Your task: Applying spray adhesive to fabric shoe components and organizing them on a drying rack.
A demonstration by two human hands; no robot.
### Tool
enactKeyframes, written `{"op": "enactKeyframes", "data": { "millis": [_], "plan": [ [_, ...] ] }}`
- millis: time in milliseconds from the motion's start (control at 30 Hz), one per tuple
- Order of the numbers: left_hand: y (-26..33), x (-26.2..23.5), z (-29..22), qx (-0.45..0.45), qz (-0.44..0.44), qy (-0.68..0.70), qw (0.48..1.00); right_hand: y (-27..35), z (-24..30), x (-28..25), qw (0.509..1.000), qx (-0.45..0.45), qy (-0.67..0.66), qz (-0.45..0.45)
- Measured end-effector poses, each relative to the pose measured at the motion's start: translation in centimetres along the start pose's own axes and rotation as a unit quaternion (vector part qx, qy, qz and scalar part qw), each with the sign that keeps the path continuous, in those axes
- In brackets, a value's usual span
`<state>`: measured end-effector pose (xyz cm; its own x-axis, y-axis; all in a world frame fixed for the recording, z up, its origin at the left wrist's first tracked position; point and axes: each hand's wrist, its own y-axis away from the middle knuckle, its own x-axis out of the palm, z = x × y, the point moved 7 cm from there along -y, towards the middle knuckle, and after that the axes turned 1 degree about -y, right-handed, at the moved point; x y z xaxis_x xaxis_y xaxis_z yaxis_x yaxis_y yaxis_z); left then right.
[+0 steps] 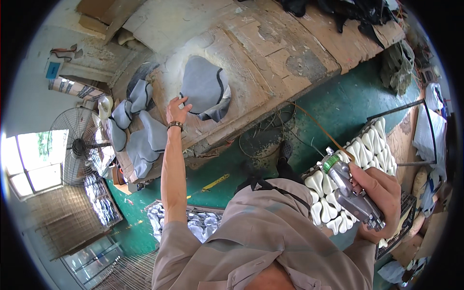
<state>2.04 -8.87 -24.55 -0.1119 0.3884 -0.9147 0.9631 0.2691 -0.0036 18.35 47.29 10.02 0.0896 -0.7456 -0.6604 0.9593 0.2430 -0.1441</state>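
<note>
A grey fabric cover with black trim (pixel 203 82), shaped like a bicycle saddle cover, lies on the worktable (pixel 241 63). Its near right edge is folded up, showing a shiny underside. My left hand (pixel 178 112) reaches to its near left edge; the fingers are apart and the tips touch the cloth. Off to the right, my right hand (pixel 382 191) is wrapped round a metal spray gun (pixel 345 181) with a green ring at its nozzle end. An orange-brown hose (pixel 321 126) runs from the table's edge toward the gun. Pale residue coats the wood around the cover.
Several more grey covers (pixel 145 137) lie on the table's left end, near a standing fan (pixel 77 145). White saddle-shaped pieces (pixel 369 145) fill a rack at my right. Silvery pieces (pixel 193 222) sit on a low rack at my left. Black material (pixel 338 12) is heaped at the far right.
</note>
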Motion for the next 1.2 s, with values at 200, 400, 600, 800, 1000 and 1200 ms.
{"op": "enactKeyframes", "data": {
  "millis": [200, 400, 600, 800, 1000, 1200],
  "plan": [
    [-0.8, 1.8, -0.9, 0.026, -0.002, 0.024, 0.999, -3.7, 2.2, 0.9, 0.988, -0.153, 0.003, 0.030],
    [-3.5, 2.6, 7.2, 0.115, 0.053, -0.002, 0.992, -4.6, 1.9, 2.3, 0.974, -0.188, -0.066, 0.109],
    [-7.5, 9.2, 3.8, 0.189, 0.076, -0.044, 0.978, -0.3, 2.1, 4.1, 0.989, -0.127, -0.032, 0.069],
    [-4.2, 21.9, -22.8, 0.413, 0.031, 0.025, 0.910, 2.3, 5.2, 6.8, 0.988, -0.140, 0.032, -0.049],
    [0.7, 24.6, -29.9, 0.479, -0.078, 0.049, 0.873, 5.0, 9.2, 5.8, 0.995, -0.079, 0.007, 0.067],
    [-0.2, 8.5, 0.2, 0.254, -0.296, -0.187, 0.902, 5.0, 8.6, 8.2, 0.983, -0.135, -0.083, 0.098]
  ]
}}
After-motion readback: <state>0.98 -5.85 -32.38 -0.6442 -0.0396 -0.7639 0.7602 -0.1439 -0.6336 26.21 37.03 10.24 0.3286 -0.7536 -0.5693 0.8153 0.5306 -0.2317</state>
